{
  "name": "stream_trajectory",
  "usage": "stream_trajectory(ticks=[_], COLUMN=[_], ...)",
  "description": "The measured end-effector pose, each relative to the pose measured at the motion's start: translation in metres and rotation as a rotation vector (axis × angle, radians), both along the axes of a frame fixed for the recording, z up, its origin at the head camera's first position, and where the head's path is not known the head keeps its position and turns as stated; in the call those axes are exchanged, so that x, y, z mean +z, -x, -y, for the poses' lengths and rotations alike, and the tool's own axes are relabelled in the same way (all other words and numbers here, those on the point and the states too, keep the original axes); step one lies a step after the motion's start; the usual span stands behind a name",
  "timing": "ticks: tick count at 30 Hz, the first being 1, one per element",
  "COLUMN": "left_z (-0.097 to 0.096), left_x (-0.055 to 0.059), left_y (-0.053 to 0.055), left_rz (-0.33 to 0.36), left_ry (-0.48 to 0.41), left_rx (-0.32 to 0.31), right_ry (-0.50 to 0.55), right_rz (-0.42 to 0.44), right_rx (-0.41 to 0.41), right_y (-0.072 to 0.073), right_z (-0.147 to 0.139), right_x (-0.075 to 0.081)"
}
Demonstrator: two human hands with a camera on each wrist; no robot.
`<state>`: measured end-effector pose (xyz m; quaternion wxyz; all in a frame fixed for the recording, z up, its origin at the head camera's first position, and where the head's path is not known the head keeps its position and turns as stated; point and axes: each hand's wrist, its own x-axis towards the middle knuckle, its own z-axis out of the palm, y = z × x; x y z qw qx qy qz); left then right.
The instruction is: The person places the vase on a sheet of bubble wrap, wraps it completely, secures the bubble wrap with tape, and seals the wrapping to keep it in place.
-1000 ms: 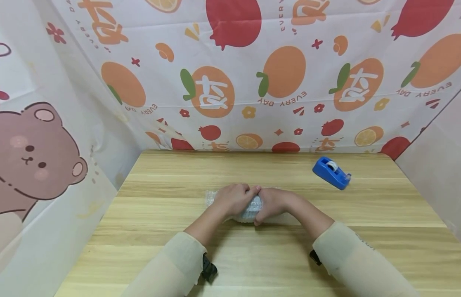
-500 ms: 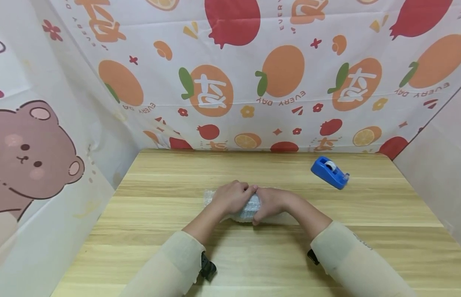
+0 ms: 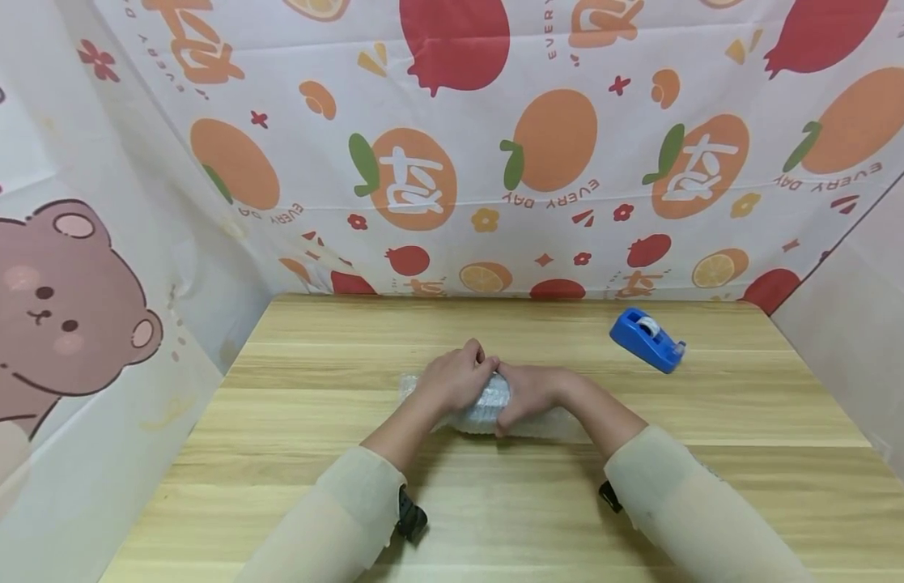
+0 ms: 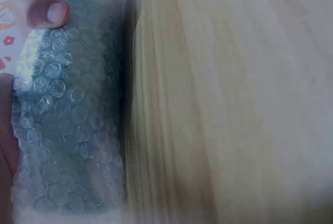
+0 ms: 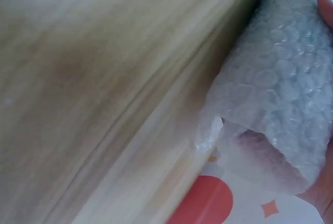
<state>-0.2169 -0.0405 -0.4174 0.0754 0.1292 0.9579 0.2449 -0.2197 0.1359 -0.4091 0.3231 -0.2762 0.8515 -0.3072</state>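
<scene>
A bundle of clear bubble wrap [image 3: 490, 403] lies lengthwise across the middle of the wooden table, with a bluish tint showing through the layers. My left hand [image 3: 455, 382] grips it from above on the left, fingers bent over its far side. Just beside it, my right hand [image 3: 532, 393] holds the bundle with the thumb on the near side. The fingertips of both hands meet near the top. In the left wrist view the rolled bubble wrap [image 4: 67, 125] fills the left side. An open, hollow end of the wrap [image 5: 260, 146] shows in the right wrist view.
A blue tape dispenser [image 3: 647, 338] with a roll of tape stands toward the back right of the wooden table [image 3: 495, 502]. Behind the table hangs a fruit-print cloth [image 3: 481, 210]; a bear-print cloth [image 3: 65, 308] hangs on the left.
My left hand's fingers have lifted and shifted slightly at the far side of the bubble wrap. The right hand keeps its hold nearly in place. The dispenser stays put.
</scene>
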Motion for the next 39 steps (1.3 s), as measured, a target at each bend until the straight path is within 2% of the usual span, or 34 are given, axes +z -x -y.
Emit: stream_trajectory(ticks=[4, 9, 13, 16, 18, 19, 21, 23, 24, 25, 26, 27, 29, 31, 33, 35, 39], left_z=[0.001, 0.003, 0.003, 0.003, 0.002, 0.001, 0.000, -0.001, -0.001, 0.000, 0.001, 0.002, 0.006, 0.010, 0.014, 0.015, 0.014], left_x=[0.000, -0.001, -0.002, -0.001, 0.000, 0.000, 0.000, 0.000, 0.000, -0.001, -0.001, -0.001, -0.002, 0.000, 0.004, 0.007, 0.008], left_y=[0.010, 0.019, 0.018, 0.014, 0.010, 0.008, 0.004, -0.002, -0.006, -0.010, -0.015, -0.019, -0.028, -0.034, -0.038, -0.039, -0.036], left_rz=[0.022, 0.084, 0.092, 0.048, -0.024, -0.087, -0.253, -0.436, -0.521, -0.587, -0.617, -0.612, -0.523, -0.390, -0.302, -0.275, -0.303], left_ry=[-0.025, -0.012, 0.000, 0.023, 0.042, 0.061, 0.118, 0.205, 0.252, 0.291, 0.305, 0.309, 0.289, 0.254, 0.250, 0.262, 0.308], left_rx=[0.006, -0.015, -0.018, 0.002, 0.011, 0.004, -0.037, -0.110, -0.160, -0.220, -0.281, -0.336, -0.428, -0.464, -0.467, -0.481, -0.490], right_ry=[0.007, 0.031, 0.033, 0.049, 0.067, 0.077, 0.071, 0.049, 0.050, 0.045, 0.046, 0.052, 0.050, 0.047, 0.042, 0.050, 0.080], right_rz=[0.046, 0.155, 0.179, 0.208, 0.237, 0.252, 0.249, 0.218, 0.197, 0.174, 0.163, 0.159, 0.147, 0.157, 0.165, 0.185, 0.224], right_rx=[0.003, -0.017, -0.024, -0.018, -0.010, -0.003, 0.009, 0.018, 0.051, 0.068, 0.082, 0.095, 0.105, 0.088, 0.071, 0.063, 0.057], right_y=[0.009, 0.014, 0.012, 0.012, 0.012, 0.013, 0.013, 0.015, 0.015, 0.016, 0.016, 0.016, 0.016, 0.015, 0.015, 0.014, 0.013], right_z=[0.000, 0.000, 0.000, -0.001, -0.002, -0.003, -0.004, -0.005, -0.005, -0.005, -0.005, -0.005, -0.005, -0.005, -0.005, -0.005, -0.006], right_x=[0.000, -0.002, -0.003, -0.004, -0.004, -0.005, -0.006, -0.006, -0.007, -0.007, -0.007, -0.007, -0.007, -0.007, -0.006, -0.006, -0.004])
